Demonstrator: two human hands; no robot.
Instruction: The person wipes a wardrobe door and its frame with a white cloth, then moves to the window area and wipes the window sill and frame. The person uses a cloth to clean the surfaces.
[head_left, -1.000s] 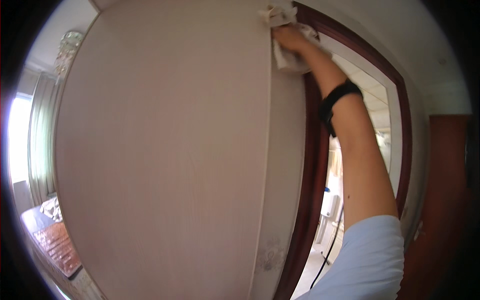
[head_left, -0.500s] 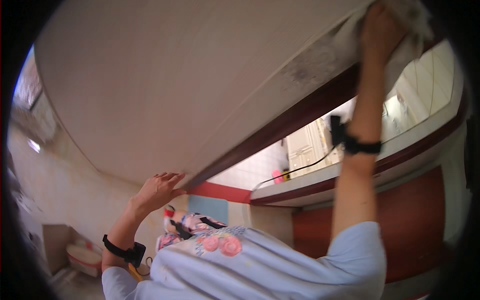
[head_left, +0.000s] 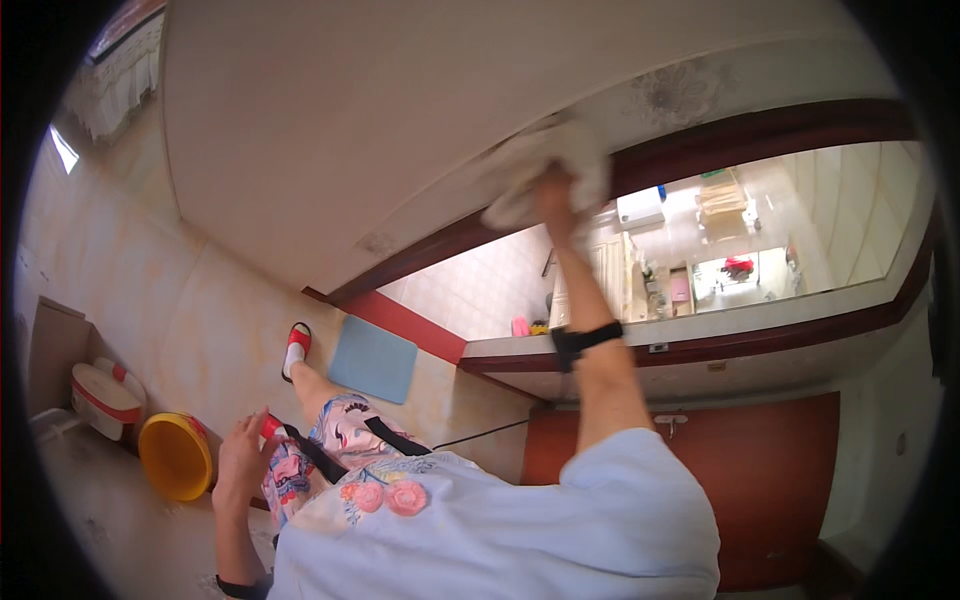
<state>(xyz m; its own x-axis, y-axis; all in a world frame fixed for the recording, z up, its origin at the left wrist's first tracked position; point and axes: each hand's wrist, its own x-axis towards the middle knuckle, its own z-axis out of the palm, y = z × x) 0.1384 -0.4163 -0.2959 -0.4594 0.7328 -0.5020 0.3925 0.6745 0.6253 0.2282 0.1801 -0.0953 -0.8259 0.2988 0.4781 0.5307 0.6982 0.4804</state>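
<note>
My right hand [head_left: 556, 192], smeared by motion, grips a white cloth [head_left: 516, 201] and presses it to the pale wall [head_left: 330, 110] where it meets the dark red door frame [head_left: 740, 130]. Part of the cloth spreads out on both sides of the fingers. Grey floral patterning [head_left: 680, 92] shows on the wall strip along the frame. Down at my left side, my left hand [head_left: 242, 455] hangs beside my patterned trousers, its fingers loosely spread and holding nothing.
Through the doorway lies a bright tiled room [head_left: 700, 235] with cabinets. A blue mat [head_left: 372, 360] is on the floor by the threshold. At left stand a yellow bucket [head_left: 176, 457] and a white-and-red container [head_left: 105, 397]. A reddish-brown door [head_left: 690, 490] is at right.
My right hand and the cloth have moved from the upper right toward the middle, along the frame. My left hand has dropped from beside the wall's edge to my side. The view has shifted.
</note>
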